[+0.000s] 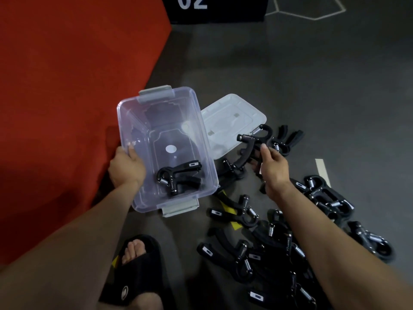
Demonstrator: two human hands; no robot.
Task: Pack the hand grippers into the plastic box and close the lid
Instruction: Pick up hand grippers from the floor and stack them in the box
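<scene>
A: Where's the plastic box (pixel 143 130) rn?

B: On the dark floor (pixel 312 74), right by the edge of the red mat (pixel 67 86). Lid's off. We've got our left hand (pixel 126 167) curled over its near-left rim, thumb inside, fingers outside, gripping it.

A: Anything in it?

B: One hand gripper (pixel 178 177), black w/ a steel spring, lying at the near end of the box bottom. Rest of the box interior is bare plastic w/ a round white sticker (pixel 171 149).

A: And the lid?

B: Clear lid (pixel 232 117) lies flat on the floor just right of the box, touching or nearly touching its wall; can't tell which.

A: Right hand?

B: Our right hand (pixel 271 170) is closed on a 2nd gripper (pixel 252 142), pinching one handle btwn thumb and fingers. It's lifted above the lid's near-right edge, spring end up and away from us.

A: The others?

B: A pile of grippers (pixel 279 242) on the floor to the right, under and beside our right forearm, all black, many overlapping. Couple more near the lid's far-right corner (pixel 288 139).

A: Anything else?

B: Black slide sandal (pixel 138 265) on a foot at the bottom, near the box's near end. Black sign w/ white "02" (pixel 193 3) at the top. White hexagon lines (pixel 308 7) on the floor top right.
</scene>
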